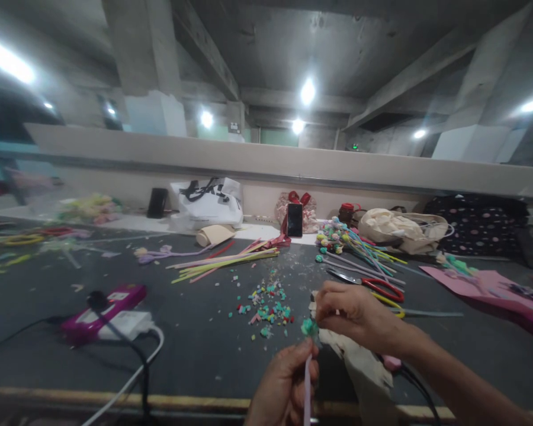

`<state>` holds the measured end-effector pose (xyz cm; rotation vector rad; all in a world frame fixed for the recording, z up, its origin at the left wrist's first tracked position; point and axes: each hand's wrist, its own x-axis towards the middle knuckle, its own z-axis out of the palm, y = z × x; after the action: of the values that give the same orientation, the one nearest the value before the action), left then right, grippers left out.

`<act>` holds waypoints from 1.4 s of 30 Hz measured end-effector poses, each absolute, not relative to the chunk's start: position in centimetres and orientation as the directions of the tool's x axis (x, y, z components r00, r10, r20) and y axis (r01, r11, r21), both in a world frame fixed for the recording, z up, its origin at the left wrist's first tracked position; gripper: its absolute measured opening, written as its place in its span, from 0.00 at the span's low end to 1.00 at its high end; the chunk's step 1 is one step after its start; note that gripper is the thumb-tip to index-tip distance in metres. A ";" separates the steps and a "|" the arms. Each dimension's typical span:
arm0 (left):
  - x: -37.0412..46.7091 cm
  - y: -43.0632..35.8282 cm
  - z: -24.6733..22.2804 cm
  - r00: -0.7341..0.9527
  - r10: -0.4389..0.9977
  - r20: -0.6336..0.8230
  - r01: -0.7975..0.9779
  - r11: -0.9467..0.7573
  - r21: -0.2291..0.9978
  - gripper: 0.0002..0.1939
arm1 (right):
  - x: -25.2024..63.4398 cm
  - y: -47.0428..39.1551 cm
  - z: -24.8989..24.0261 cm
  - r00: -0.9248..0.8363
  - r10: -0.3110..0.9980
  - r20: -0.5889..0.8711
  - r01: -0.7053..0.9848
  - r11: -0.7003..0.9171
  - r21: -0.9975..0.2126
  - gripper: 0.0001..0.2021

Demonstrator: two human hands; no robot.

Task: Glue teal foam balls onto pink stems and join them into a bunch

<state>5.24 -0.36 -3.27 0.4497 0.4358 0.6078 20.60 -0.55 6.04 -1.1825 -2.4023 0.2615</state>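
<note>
My left hand [284,381] is closed on a pale purple stem [307,390], which stands roughly upright near the table's front edge. A small green flower head [309,326] tops that stem. Beside it on the right, my right hand [349,313] has its fingers bent and pressed together; whatever they hold, if anything, is hidden. Small green, yellow and red bits [273,307] lie scattered on the dark table left of the hands. A crumpled beige cloth [355,361] is under my right hand.
Red-handled scissors [382,289] lie behind my right hand, near a bunch of flower-tipped stems [335,235]. Loose stems [226,260] are at mid-table. A phone [295,220] stands at the back. A purple power strip [124,302] with cables is at left, pink sheets [475,284] at right.
</note>
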 end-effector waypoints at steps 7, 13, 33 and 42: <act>5.1 -0.4 -3.5 0.743 0.613 -0.267 -0.427 0.743 0.516 0.11 | 20.2 -0.4 5.2 -0.549 0.768 0.331 0.711 0.637 -0.299 0.03; 5.2 -0.3 -3.4 0.747 0.613 -0.258 -0.412 0.731 0.543 0.12 | 20.1 -0.1 4.6 -0.544 0.778 0.314 0.758 0.616 -0.214 0.04; 5.3 -0.4 -3.9 0.757 0.622 -0.200 -0.401 0.684 0.610 0.12 | 19.6 -0.3 6.1 -0.656 0.732 0.185 0.743 0.669 -0.012 0.09; 5.7 -0.5 -4.3 0.653 0.725 -0.219 -0.352 0.547 0.760 0.13 | 19.8 -0.2 7.7 -0.729 0.681 0.069 0.684 0.727 0.056 0.10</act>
<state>5.66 -0.48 -4.27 0.7430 0.5614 0.6793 19.76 -0.20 7.68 -1.1382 -2.8790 -0.1201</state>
